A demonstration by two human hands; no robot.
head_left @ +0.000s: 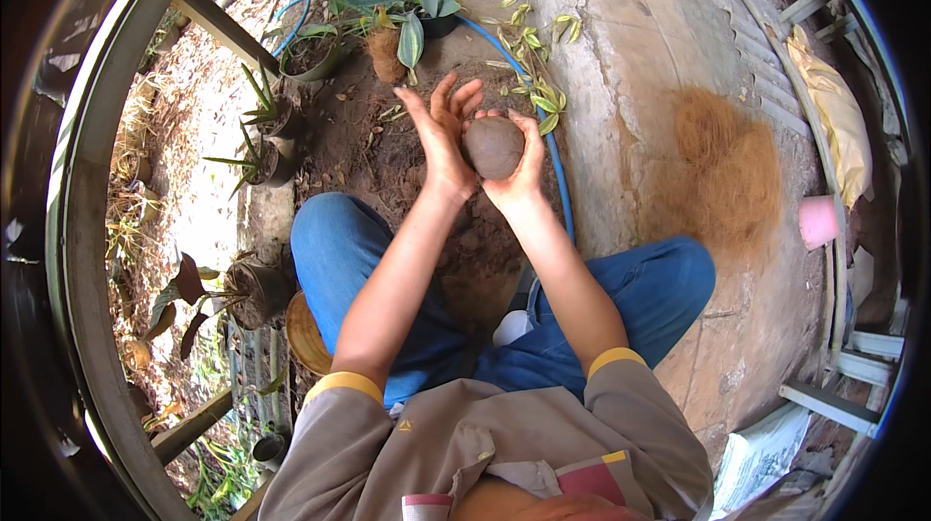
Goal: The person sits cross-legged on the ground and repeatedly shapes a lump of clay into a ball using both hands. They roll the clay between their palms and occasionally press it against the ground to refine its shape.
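Fingers (456, 99) of the left hand (443, 138) stand spread and nearly straight, pointing away from the body, with the palm pressed flat against the left side of a round brown ball of soil (493, 146). Across from it, the right hand (524, 167) cups the ball from the right and below, its fingers curled around the far side and the thumb lying over the top edge. Between the two palms the ball is held up in the air, above the dark patch of loose soil (388, 157) on the ground and in front of the person's knees in blue jeans (335, 244).

Beyond the hands a blue hose (560, 172) curves across the ground, with small yellow-green leaves scattered along it. Further out stand several potted plants (310, 55), some with broad green leaves and some with narrow striped ones. To the right, on the pale concrete slab (630, 65), lies a heap of reddish-brown coconut fibre (722, 167), and past it a pink cup (818, 221) sits near the slab's edge. A woven basket rim (305, 337) shows beside the left thigh.
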